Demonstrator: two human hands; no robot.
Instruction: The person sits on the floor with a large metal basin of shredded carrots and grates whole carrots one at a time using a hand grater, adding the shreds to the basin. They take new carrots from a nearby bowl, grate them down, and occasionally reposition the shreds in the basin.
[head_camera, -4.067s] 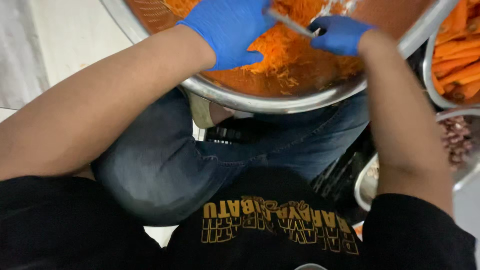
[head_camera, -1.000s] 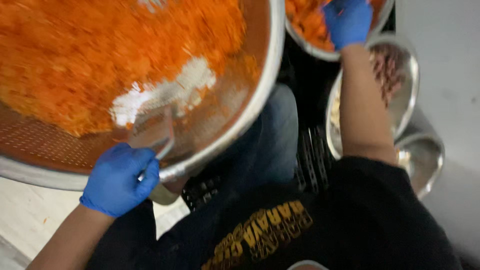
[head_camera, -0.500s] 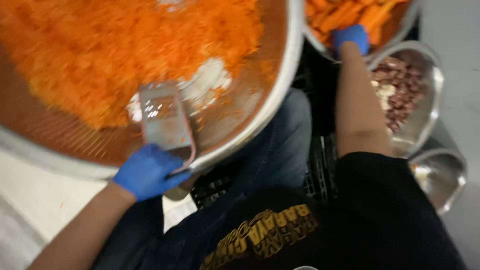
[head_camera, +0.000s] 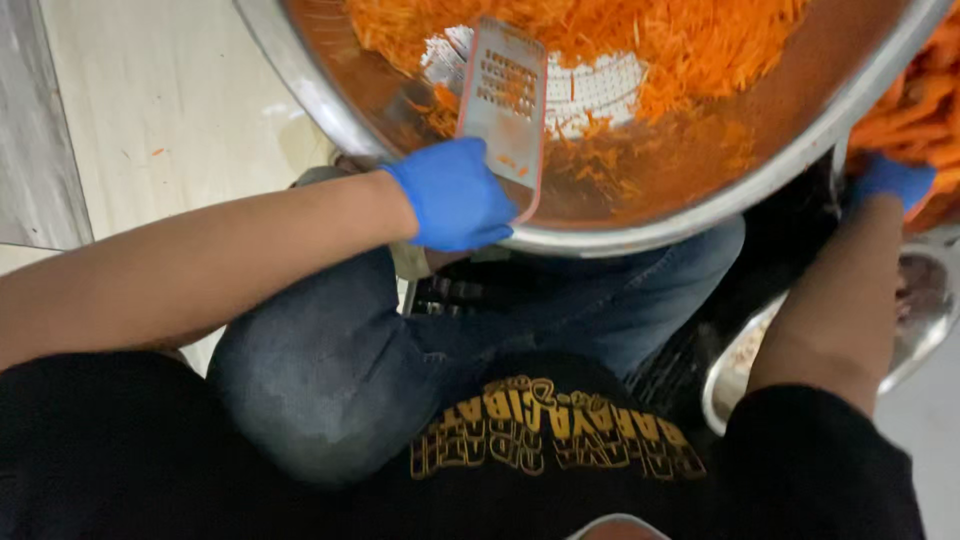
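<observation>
Grater (head_camera: 503, 105): our left hand (head_camera: 455, 195) grips it inside the bowl (head_camera: 640, 235).
Carrots (head_camera: 700, 45): mostly shredded (pile large).
Right hand (head_camera: 893, 180): grip unclear, at whole carrots (head_camera: 915, 110).

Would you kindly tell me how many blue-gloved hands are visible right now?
2: the left hand grips the flat grater in the big bowl; the right hand reaches toward carrot pieces at right.

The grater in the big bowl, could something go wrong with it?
Maybe. The left hand grips the flat grater by its lower end, close to the holes, so fingers might scrape. The big metal bowl of shredded carrot appears to sit over the knees and could tip while the right hand reaches into another bowl.
</observation>
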